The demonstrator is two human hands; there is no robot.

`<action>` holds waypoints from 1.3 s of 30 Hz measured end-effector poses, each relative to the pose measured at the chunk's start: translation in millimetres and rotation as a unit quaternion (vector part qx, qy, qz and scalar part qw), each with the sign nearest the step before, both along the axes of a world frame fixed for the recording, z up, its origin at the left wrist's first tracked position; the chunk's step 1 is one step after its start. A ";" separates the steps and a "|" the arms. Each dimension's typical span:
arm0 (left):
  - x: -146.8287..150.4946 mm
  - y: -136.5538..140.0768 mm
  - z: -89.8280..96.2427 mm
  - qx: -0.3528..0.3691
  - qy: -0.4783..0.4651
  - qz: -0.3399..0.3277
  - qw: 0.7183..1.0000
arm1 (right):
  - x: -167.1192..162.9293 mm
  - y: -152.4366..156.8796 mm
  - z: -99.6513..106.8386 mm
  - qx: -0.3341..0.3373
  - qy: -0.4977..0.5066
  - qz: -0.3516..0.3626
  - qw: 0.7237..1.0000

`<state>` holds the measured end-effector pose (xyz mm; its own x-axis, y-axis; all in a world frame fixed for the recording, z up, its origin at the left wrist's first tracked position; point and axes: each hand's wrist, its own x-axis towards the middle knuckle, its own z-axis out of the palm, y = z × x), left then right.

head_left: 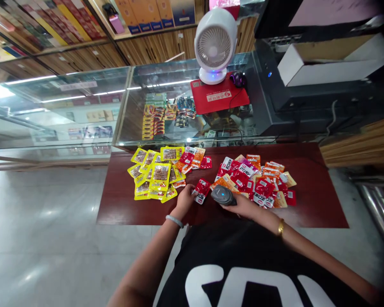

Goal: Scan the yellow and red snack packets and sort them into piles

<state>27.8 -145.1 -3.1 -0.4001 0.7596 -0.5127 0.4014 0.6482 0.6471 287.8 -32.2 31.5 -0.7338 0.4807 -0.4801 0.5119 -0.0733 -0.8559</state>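
Note:
My left hand (187, 198) is closed on the left edge of a red-and-white snack packet (202, 190), held just over the dark red board. My right hand (240, 206) wraps round a dark grey barcode scanner (223, 195) with a blue light on top, its head close to the packet's right side. Left of my left hand lies a pile of yellow snack packets (160, 175). Several red and orange packets (188, 158) lie at that pile's right edge. Beyond the scanner, a larger heap of red, orange and cream packets (265, 186) spreads to the right.
The dark red board (121, 209) stands against a glass display counter (128, 123). On the counter are a white fan (215, 42), a red mat (211, 105), a black mouse (238, 79) and dark equipment with an open white box (326, 72). Shelves stand behind.

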 end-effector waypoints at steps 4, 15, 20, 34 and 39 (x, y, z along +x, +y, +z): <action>3.8 0.1 -0.4 0.042 -0.028 0.014 0.999 | -0.6 0.1 -1.0 -0.005 0.009 0.007 1.000; -2.1 -13.1 13.3 0.032 -0.004 -0.005 0.999 | -4.2 2.7 6.8 -0.004 0.011 -0.016 1.000; -2.0 -16.3 7.3 0.026 -0.022 0.023 0.999 | -6.8 2.3 14.2 -0.036 0.024 -0.009 0.999; -16.3 132.1 22.3 0.042 0.287 -0.005 0.957 | -9.4 30.7 35.1 -0.038 -0.004 -0.121 0.992; -62.0 143.2 13.1 -0.070 0.375 0.013 0.924 | -10.1 26.2 22.6 -0.044 -0.026 -0.105 0.993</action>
